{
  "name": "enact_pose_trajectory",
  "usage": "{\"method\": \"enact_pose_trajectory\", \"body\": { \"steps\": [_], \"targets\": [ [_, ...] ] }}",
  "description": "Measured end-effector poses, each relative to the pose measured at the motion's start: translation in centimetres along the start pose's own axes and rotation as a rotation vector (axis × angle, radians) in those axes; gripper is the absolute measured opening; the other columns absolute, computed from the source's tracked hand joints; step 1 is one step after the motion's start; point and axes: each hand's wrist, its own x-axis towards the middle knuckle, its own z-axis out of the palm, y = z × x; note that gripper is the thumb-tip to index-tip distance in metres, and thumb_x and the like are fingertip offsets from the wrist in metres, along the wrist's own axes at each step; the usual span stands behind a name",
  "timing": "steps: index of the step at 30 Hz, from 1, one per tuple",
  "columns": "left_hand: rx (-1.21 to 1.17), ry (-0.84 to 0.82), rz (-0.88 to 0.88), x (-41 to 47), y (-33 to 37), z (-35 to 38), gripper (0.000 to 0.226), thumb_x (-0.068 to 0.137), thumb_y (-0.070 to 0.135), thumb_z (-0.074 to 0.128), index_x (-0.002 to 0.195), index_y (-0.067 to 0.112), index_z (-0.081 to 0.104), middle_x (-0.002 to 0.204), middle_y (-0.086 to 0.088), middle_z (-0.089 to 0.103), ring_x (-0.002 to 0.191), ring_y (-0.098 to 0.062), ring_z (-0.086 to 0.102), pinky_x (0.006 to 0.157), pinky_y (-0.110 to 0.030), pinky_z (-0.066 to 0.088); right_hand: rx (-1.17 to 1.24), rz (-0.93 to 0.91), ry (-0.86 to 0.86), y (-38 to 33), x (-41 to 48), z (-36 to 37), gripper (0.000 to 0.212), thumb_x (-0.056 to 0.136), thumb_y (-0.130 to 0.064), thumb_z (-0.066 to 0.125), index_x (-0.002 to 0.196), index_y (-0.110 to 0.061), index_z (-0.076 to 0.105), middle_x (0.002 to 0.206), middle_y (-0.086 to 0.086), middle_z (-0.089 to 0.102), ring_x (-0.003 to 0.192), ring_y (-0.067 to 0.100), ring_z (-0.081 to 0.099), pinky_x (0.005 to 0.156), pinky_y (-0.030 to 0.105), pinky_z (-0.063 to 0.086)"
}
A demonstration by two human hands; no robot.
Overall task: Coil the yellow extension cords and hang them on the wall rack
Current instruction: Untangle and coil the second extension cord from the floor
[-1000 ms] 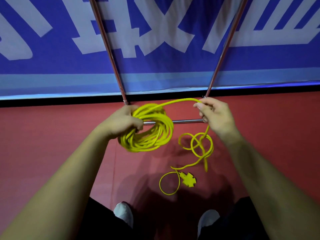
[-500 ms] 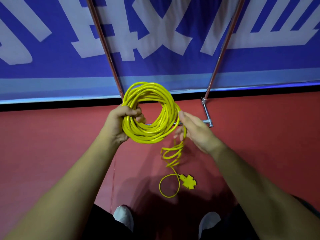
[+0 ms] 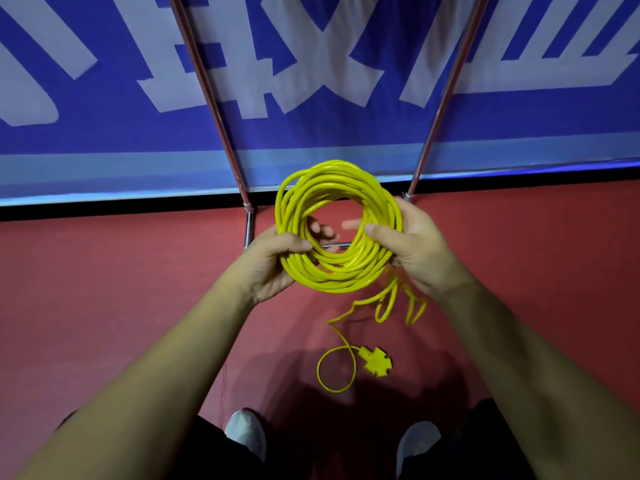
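Two large surfaces frame the work: a blue banner (image 3: 104, 140) with white characters fills the wall toward 12 o'clock, and a red floor (image 3: 104, 289) spreads from 9 through 6 to 3 o'clock. A metal frame (image 3: 207, 98) stands against the banner, its two poles rising toward 11 and 1 o'clock from a low crossbar. It is presumably the rack, though no hook shows in view. The yellow extension cord coil (image 3: 332, 271) is held at centre, in front of the crossbar and clear of the floor. Its face is turned toward the person, probably so the turns can be checked and evened. The left hand (image 3: 273, 268) grips the bundle at the coil's 8 o'clock, thumb across the near side and fingers curled through the ring. This pins the turns together so none spring loose. The right hand (image 3: 426, 254) grips the bundle at the coil's 3 to 4 o'clock, thumb laid over the strands, at the point where the uncoiled length leaves. That loose tail (image 3: 391, 303) hangs in kinked loops toward 5 o'clock and ends in one floor loop. The cross-shaped socket block (image 3: 376, 362) lies on the floor at 6 o'clock, just ahead of two pale shoes (image 3: 246, 433). Coiling appears nearly complete, with the tail not yet gathered and hanging not yet begun.
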Motion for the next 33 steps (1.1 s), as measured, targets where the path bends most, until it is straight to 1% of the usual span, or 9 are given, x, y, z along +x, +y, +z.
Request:
{"method": "enact_pose_trajectory", "body": {
  "steps": [3,6,9,13,18,22,25,28,33],
  "targets": [
    [0.280,0.066,-0.022,-0.2,0.4,0.0,0.056,0.061,0.012,0.074,0.114,0.000,0.059,0.104,-0.014,0.067,0.104,-0.030,0.065,0.091,-0.039,0.055,-0.058,-0.014,-0.054,-1.3,-0.2,-0.7,0.038,0.077,-0.007,0.070,0.107,0.005,0.051,0.090,0.023,0.071,0.073,0.024,0.067,0.070,0.039,0.055],
    [0.471,0.083,0.066,-0.2,1.2,-0.2,0.083,0.067,0.012,0.078,0.140,0.013,0.041,0.113,-0.014,0.064,0.105,-0.029,0.065,0.095,-0.042,0.054,-0.227,0.011,-0.135,-1.9,-0.1,-1.5,0.031,0.071,-0.011,0.073,0.096,-0.014,0.055,0.089,0.030,0.068,0.075,0.027,0.061,0.070,0.045,0.051],
    [0.867,-0.013,0.073,-0.6,1.6,-0.6,0.104,0.071,0.019,0.084,0.152,0.031,0.020,0.116,-0.021,0.058,0.093,-0.030,0.065,0.090,-0.047,0.054,-0.424,0.051,-0.273,-1.7,-0.4,-1.6,0.030,0.070,-0.008,0.071,0.094,-0.017,0.055,0.083,0.022,0.068,0.067,0.019,0.056,0.060,0.042,0.044],
    [1.302,-0.113,0.179,-0.8,1.1,0.2,0.108,0.070,0.037,0.084,0.155,0.029,0.017,0.125,0.002,0.052,0.107,-0.021,0.062,0.094,-0.042,0.051,-0.750,-0.006,-0.388,-1.2,-1.0,-0.6,0.031,0.069,-0.016,0.069,0.094,-0.022,0.053,0.070,0.009,0.062,0.058,0.015,0.046,0.057,0.043,0.043],
    [1.526,-0.032,0.152,-0.7,1.6,1.4,0.097,0.060,0.042,0.068,0.147,0.029,0.029,0.090,-0.004,0.066,0.073,-0.018,0.062,0.066,-0.041,0.052,-0.939,-0.088,-0.364,-1.7,-1.1,-0.1,0.034,0.069,-0.025,0.069,0.099,-0.027,0.054,0.071,-0.006,0.064,0.068,0.016,0.054,0.069,0.043,0.048],
    [1.427,0.073,0.214,-0.7,1.7,1.5,0.076,0.058,0.036,0.067,0.131,0.028,0.047,0.076,0.001,0.061,0.058,-0.011,0.052,0.056,-0.040,0.050,-0.841,-0.130,-0.296,-1.8,-0.8,0.0,0.040,0.068,-0.029,0.069,0.107,-0.029,0.060,0.083,-0.016,0.069,0.074,0.006,0.062,0.076,0.036,0.052],
    [1.254,0.168,0.296,-0.7,2.0,1.0,0.061,0.060,0.021,0.069,0.118,0.025,0.049,0.081,-0.005,0.059,0.060,-0.014,0.050,0.054,-0.040,0.048,-0.720,-0.189,-0.180,-2.1,-0.2,-0.4,0.038,0.075,-0.018,0.081,0.110,-0.021,0.066,0.077,-0.028,0.061,0.064,0.001,0.054,0.066,0.020,0.046],
    [1.041,0.243,0.351,-0.8,2.3,0.7,0.054,0.063,0.010,0.069,0.112,0.021,0.047,0.086,-0.004,0.059,0.065,-0.015,0.051,0.060,-0.033,0.045,-0.710,-0.243,-0.092,-1.9,0.3,-0.9,0.034,0.074,-0.029,0.078,0.106,-0.022,0.068,0.089,-0.013,0.062,0.070,0.018,0.056,0.068,0.032,0.047],
    [0.788,0.433,0.445,-0.4,2.3,0.7,0.046,0.065,0.003,0.069,0.106,0.014,0.049,0.073,0.001,0.058,0.059,-0.010,0.051,0.061,-0.024,0.043,-0.558,-0.171,0.005,-0.2,0.8,-1.5,0.037,0.073,-0.029,0.081,0.107,-0.032,0.066,0.078,-0.008,0.059,0.066,0.012,0.049,0.067,0.038,0.047]
  ]
}}
